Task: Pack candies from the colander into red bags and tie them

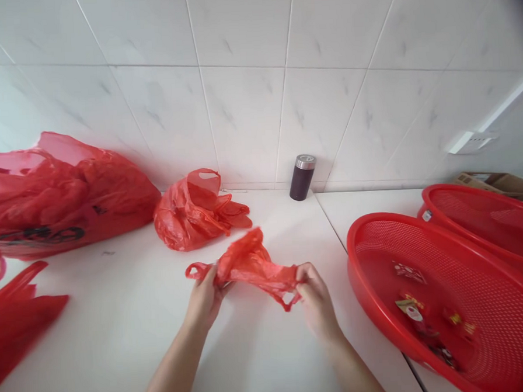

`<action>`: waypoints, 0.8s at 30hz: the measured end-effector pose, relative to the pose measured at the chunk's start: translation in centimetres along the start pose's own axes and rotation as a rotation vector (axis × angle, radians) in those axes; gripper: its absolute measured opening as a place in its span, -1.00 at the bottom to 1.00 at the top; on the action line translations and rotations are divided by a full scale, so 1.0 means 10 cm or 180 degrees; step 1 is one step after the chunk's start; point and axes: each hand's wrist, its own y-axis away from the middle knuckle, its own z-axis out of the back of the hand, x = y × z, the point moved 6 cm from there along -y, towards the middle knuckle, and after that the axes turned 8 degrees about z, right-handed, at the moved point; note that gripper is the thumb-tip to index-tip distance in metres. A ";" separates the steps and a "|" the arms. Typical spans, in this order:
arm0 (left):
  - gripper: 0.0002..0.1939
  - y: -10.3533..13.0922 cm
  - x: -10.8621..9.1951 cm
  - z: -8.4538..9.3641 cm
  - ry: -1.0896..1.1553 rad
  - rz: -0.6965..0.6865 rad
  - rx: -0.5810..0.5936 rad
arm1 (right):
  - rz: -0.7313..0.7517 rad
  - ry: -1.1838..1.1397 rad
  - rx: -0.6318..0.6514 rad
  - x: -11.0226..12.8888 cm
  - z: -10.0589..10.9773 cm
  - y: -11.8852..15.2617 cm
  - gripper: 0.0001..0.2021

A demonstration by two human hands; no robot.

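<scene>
A crumpled red plastic bag (251, 264) is stretched between my two hands above the white table. My left hand (206, 297) pinches its left part, with a small handle loop sticking out beyond the fingers. My right hand (315, 298) grips the right end, where another loop hangs down. Just behind the held bag, a bunched red bag (186, 214) rests on the table near the wall. To the right of my right hand stands a red perforated basket (375, 283) with several small wrapped packets (411, 310) at its bottom.
A large, full red bag (69, 200) lies at the back left, and another red bag (20, 320) is at the left edge. A dark tumbler (302, 177) stands by the tiled wall. Behind the basket are a second red basket (476, 208) and a cardboard box (506, 184).
</scene>
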 end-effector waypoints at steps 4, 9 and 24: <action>-0.84 -0.02 -0.12 0.35 0.0127 -0.0128 -0.0467 | -0.0246 -0.0405 -0.0834 -0.09 0.29 -0.03 -0.87; -0.86 0.13 -0.22 0.46 -0.0102 -0.0181 -0.0475 | -0.0392 0.0256 -0.1027 -0.02 0.41 -0.12 -0.91; -0.72 0.27 -0.39 -0.12 -0.5317 -0.2859 -0.1325 | -0.0039 0.1189 0.0854 0.54 -0.14 0.15 -0.85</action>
